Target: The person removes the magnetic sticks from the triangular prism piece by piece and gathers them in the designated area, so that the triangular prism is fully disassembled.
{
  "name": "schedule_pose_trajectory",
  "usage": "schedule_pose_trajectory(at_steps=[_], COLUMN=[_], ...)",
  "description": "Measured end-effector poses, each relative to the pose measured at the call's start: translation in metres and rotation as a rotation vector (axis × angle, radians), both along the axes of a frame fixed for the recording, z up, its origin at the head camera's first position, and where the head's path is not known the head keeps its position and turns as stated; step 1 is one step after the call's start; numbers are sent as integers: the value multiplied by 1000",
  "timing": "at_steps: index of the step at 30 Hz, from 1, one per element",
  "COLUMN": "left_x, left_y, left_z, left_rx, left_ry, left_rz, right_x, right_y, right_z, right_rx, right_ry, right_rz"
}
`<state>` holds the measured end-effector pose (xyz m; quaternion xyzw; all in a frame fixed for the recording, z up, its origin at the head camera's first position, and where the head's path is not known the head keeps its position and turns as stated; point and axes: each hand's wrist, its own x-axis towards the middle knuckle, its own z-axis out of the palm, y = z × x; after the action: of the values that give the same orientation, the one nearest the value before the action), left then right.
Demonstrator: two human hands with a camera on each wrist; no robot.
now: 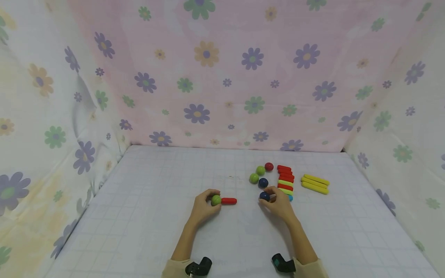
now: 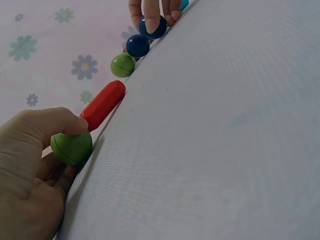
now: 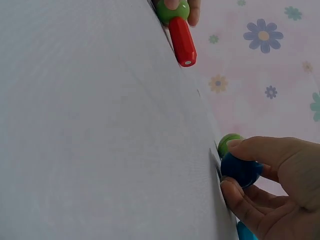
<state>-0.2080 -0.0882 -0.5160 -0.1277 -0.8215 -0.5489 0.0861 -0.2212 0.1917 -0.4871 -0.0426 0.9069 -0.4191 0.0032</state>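
My left hand (image 1: 201, 208) holds a green ball (image 1: 216, 200) between thumb and fingers, low over the table. A red stick (image 1: 229, 201) juts from the ball toward the right; its free end shows a small pale dot (image 3: 188, 63) in the right wrist view. To the right, my right hand (image 1: 281, 204) pinches a dark blue ball (image 3: 241, 170) between thumb and fingers, close to the tabletop. Just beyond it lies a second dark blue ball (image 1: 263, 183). The right hand partly covers the near end of a row of short sticks.
Two green balls (image 1: 254, 178) and a red ball (image 1: 269, 166) lie beyond the right hand. Beside them runs a row of red and yellow-green sticks (image 1: 286, 177) with a blue stick (image 1: 290, 198) nearest. Longer yellow sticks (image 1: 314, 187) lie farther right. Flowered cloth (image 1: 229, 69) walls the table.
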Motion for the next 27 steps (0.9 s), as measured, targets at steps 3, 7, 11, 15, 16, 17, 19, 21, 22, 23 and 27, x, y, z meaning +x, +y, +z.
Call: schedule_pose_trajectory(at_steps=[3, 7, 11, 15, 16, 17, 19, 21, 22, 23, 27], left_x=[0, 0, 0, 0, 0, 0, 0, -1, -1, -2, -2], left_y=[-1, -1, -1, -1, -1, -1, -1, -2, -2, -2, -2], left_z=[0, 0, 0, -1, -1, -1, -1, -2, -2, -2, -2], left_rx=[-8, -11, -19, -16, -14, -13, -9, -9, -12, -10, -22], left_ry=[5, -9, -11, -9, -10, -13, -19, -22, -24, -31, -36], left_rz=[2, 7, 0, 3, 5, 7, 8, 10, 13, 14, 18], right_x=[-1, -1, -2, -3, -3, -2, -1, 1, 1, 1, 1], right_y=[-1, -8, -14, -18, -20, -21, -25, -30, -32, -35, -48], right_z=[1, 1, 0, -2, -3, -3, -2, -2, -3, -3, -4], right_rx=[0, -20, -70, -69, -59, -64, -93, -134, -153, -172, -174], right_ry=[28, 63, 61, 27, 20, 11, -9, -28, -31, -32, -13], right_rz=[-2, -21, -82, -128, -125, -112, -73, -22, 11, 47, 181])
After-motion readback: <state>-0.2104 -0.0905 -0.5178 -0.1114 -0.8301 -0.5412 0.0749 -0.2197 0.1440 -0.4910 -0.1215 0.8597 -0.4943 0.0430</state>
